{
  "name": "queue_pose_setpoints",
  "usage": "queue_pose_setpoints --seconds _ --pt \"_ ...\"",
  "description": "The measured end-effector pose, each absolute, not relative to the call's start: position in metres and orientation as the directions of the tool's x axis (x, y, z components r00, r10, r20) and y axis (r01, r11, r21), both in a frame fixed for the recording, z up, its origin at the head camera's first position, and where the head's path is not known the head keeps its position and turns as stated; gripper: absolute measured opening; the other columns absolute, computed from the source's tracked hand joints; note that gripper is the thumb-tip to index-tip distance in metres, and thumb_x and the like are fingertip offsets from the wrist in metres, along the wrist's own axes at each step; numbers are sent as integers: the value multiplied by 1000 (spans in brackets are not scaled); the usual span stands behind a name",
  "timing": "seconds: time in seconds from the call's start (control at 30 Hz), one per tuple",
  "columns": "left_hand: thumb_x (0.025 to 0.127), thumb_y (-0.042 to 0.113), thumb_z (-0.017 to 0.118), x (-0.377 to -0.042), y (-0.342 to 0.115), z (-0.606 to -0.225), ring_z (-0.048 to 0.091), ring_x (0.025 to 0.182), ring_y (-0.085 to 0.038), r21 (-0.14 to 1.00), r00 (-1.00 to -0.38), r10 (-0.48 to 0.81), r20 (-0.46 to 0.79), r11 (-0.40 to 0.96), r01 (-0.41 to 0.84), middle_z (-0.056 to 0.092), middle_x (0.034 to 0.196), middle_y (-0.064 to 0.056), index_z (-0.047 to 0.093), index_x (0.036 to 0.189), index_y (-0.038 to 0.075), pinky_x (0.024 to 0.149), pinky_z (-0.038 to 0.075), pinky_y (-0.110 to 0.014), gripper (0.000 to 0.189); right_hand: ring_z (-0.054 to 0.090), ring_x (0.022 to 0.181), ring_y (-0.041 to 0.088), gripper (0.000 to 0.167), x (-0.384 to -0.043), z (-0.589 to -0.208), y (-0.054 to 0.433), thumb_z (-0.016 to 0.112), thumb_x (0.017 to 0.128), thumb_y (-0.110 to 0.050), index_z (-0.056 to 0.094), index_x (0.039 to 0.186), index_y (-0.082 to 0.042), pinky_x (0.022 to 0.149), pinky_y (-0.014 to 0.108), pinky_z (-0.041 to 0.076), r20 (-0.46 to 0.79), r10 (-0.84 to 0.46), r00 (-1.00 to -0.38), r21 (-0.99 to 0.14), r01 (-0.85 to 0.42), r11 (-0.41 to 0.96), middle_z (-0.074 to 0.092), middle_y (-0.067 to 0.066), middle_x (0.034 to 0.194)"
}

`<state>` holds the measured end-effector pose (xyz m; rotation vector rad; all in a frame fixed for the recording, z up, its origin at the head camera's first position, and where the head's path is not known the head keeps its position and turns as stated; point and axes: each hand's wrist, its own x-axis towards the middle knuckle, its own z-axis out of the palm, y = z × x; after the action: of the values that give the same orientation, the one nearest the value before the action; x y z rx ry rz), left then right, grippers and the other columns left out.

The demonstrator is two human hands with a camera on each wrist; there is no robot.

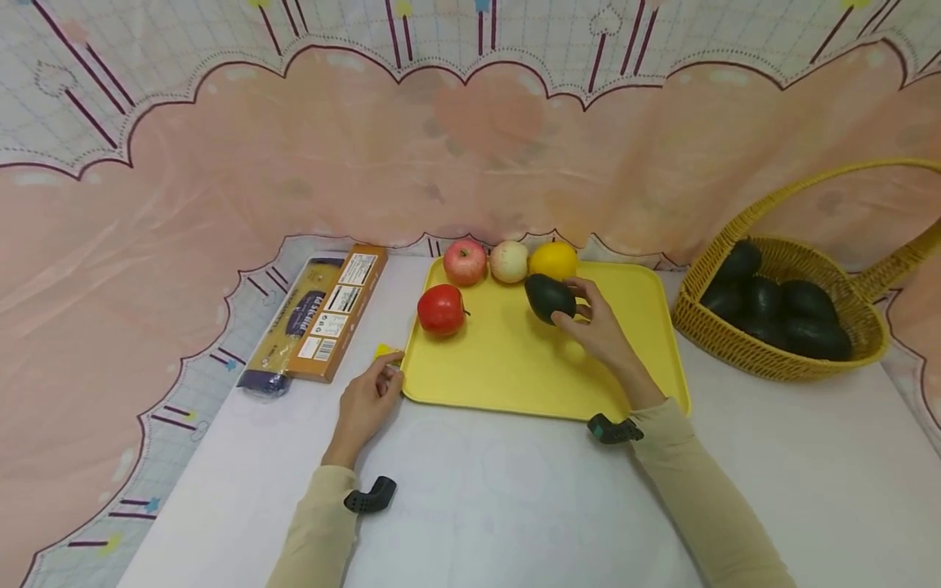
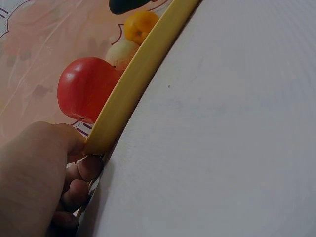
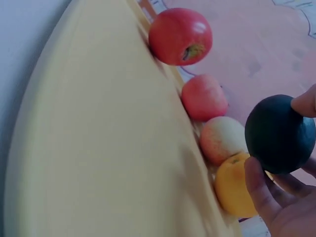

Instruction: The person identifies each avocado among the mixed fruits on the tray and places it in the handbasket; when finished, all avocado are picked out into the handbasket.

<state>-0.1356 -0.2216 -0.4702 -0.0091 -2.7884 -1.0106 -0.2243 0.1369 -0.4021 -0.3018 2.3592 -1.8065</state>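
Note:
My right hand (image 1: 599, 327) holds a dark green avocado (image 1: 549, 298) between thumb and fingers, over the back of a yellow tray (image 1: 507, 367). In the right wrist view the avocado (image 3: 279, 134) is raised above the tray's surface. My left hand (image 1: 371, 400) pinches the tray's front left corner, thumb at the rim (image 2: 116, 108) and fingers curled beneath it. On the tray, a red apple (image 1: 441, 310) sits at the left. Along the back edge stand a pink apple (image 1: 465, 261), a pale peach-like fruit (image 1: 509, 262) and a yellow-orange fruit (image 1: 555, 260).
A wicker basket (image 1: 779, 363) with a tall handle stands at the right, holding several dark avocados (image 1: 809, 327). Left of the tray lie an orange-brown box (image 1: 338, 318) and a yellow-and-purple packet (image 1: 294, 318). A small yellow item (image 1: 384, 351) lies by the left hand.

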Motion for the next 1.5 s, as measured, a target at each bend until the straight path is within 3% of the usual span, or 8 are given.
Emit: queue_pose_setpoints --seconds 0.17,0.3,0.4,0.6,0.77,1.0,1.3,1.5 --pt "93 23 55 -136 -220 -470 44 58 -12 634 -984 -51 170 770 69 57 74 0 60 123 20 54 33 -26 30 45 123 40 66 -212 -390 147 61 90 -13 27 146 -8 100 48 40 37 -229 -973 -952 -104 288 32 20 142" --pt "93 23 55 -136 -219 -470 44 58 -12 632 -984 -55 167 773 64 57 73 0 60 122 20 54 32 -26 30 48 122 34 67 -218 -402 162 63 90 -20 28 147 -15 93 24 46 82 -215 -973 -943 -146 299 34 16 140" --pt "93 23 55 -136 -219 -469 43 58 -12 628 -984 -55 167 776 63 56 73 0 60 122 20 54 32 -26 29 55 114 21 65 -222 -412 174 64 89 -22 32 145 -17 82 12 46 133 -195 -972 -948 -182 261 37 11 138" --pt "93 22 56 -136 -219 -469 43 57 -11 624 -982 -58 178 778 67 56 73 1 60 122 20 55 31 -25 30 55 96 2 59 -213 -397 183 65 88 -14 39 140 -6 78 12 47 205 -110 -973 -952 -224 207 40 13 138" --pt "93 22 55 -135 -220 -468 43 58 -11 625 -983 -57 173 778 65 56 73 0 60 123 19 54 32 -25 30 51 98 3 60 -203 -384 190 66 86 -7 38 139 -2 78 13 46 260 -73 -963 -934 -270 232 41 12 134" --pt "93 22 55 -134 -220 -468 43 58 -13 628 -984 -57 169 776 63 55 73 0 59 123 20 55 32 -26 30 53 102 2 69 -204 -390 215 68 82 1 34 141 -10 79 10 45 334 -40 -942 -910 -333 245 40 -7 130" --pt "93 22 56 -134 -221 -469 42 57 -11 623 -979 -52 195 778 83 56 73 1 60 123 20 54 32 -25 30 51 106 4 73 -194 -387 243 65 81 7 33 143 -12 86 7 43 344 -10 -939 -915 -338 219 39 -6 123" --pt "93 21 56 -134 -221 -470 41 57 -9 627 -981 -49 187 775 80 57 74 1 60 123 19 54 31 -24 31 51 109 6 70 -188 -387 265 65 79 10 38 141 -11 88 7 42 385 57 -921 -912 -369 181 42 -5 128"
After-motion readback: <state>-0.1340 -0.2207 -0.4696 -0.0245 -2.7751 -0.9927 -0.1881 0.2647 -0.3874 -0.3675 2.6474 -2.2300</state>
